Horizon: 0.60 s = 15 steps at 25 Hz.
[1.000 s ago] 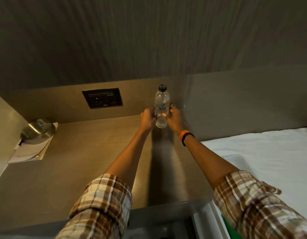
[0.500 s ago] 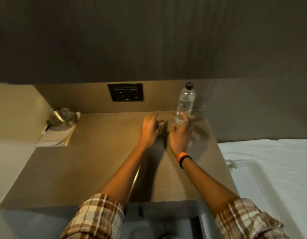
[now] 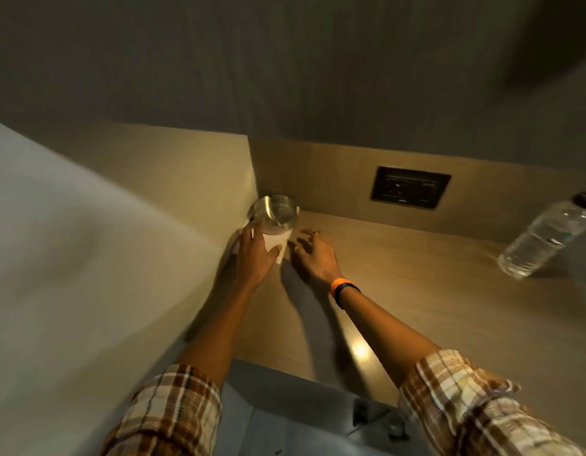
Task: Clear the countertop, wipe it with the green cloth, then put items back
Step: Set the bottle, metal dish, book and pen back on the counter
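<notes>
The countertop (image 3: 416, 291) is pale wood grain, set into a corner with a side panel on my left and a low back panel behind. Far in that left corner a shiny metal bowl (image 3: 274, 210) sits on a white paper booklet (image 3: 275, 242). My left hand (image 3: 256, 255) lies over the near left part of the booklet, fingers spread and loose, thumb on the paper; I cannot tell whether it has any grip yet. Just to the right, my right hand (image 3: 313, 255) hovers low over the wood beside the booklet, fingers apart and holding nothing, an orange and black band (image 3: 343, 288) on the wrist. Both plaid sleeves are rolled up. Further right, a dark socket plate (image 3: 410, 191) is set in the back panel. At the far right a clear water bottle (image 3: 544, 238) stands on the countertop, well apart from my hands.
</notes>
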Tool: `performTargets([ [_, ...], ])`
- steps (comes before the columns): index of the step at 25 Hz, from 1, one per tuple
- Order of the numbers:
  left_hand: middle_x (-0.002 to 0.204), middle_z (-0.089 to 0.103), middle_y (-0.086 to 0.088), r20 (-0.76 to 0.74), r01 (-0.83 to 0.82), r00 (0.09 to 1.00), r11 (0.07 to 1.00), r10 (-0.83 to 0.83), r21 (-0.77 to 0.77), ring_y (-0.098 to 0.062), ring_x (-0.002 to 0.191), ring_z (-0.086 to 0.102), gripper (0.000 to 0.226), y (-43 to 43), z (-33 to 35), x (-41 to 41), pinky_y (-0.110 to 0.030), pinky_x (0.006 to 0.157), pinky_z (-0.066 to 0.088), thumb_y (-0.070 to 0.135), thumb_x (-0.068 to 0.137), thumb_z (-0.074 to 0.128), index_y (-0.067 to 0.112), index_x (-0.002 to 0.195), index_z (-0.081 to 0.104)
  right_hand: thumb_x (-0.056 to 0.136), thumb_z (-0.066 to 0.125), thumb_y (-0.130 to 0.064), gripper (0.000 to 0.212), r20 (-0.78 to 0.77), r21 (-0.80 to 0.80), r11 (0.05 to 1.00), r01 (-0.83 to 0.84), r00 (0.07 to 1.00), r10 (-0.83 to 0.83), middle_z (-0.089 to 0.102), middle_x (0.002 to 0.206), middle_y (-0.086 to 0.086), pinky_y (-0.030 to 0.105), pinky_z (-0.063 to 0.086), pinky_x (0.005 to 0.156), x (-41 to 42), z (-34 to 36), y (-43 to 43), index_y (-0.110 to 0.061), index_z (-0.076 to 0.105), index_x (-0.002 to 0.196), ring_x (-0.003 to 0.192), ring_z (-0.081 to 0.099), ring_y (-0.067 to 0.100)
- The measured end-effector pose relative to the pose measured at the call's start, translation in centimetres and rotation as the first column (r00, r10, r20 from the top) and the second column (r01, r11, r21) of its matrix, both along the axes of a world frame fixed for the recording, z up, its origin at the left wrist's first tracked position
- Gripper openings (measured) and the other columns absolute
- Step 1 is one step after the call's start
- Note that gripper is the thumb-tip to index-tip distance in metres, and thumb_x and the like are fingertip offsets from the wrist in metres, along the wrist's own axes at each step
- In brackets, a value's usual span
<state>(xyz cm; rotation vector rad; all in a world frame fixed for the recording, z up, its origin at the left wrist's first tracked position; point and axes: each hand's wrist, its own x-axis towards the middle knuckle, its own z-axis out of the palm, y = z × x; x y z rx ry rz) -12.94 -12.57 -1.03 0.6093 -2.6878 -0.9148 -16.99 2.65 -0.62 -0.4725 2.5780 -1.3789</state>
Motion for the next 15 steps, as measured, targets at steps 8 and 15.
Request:
performTargets([
  [8,0.161,0.03,-0.01,0.059,0.139,0.99,0.967,-0.13,-0.211,-0.029,0.147,0.031,0.064,-4.1,-0.8,-4.4,-0.036,0.122,0.028,0.033,0.094,0.064,0.015,0.151,0.04,0.098,0.055,-0.012,0.028,-0.092,0.273,0.962,-0.026,0.994,0.053,0.058,0.134,0.023,0.045,0.049,0.095,-6.6,-1.5,-6.8,-0.004,0.065,0.123,0.115,0.061,0.043],
  [15,0.157,0.035,0.001,0.002,0.38,0.925,0.922,-0.381,0.073,-0.024,0.141,0.037,0.015,0.9,-1.8,-4.7,-0.048,0.113,0.041,0.036,0.081,0.077,0.028,0.09,0.069,0.083,0.079,-0.015,0.021,-0.114,0.052,0.993,0.109,0.988,-0.102,0.067,0.119,0.012,0.037,0.056,0.084,-3.9,-2.2,2.8,0.004,0.071,0.086,0.09,0.068,0.029],
])
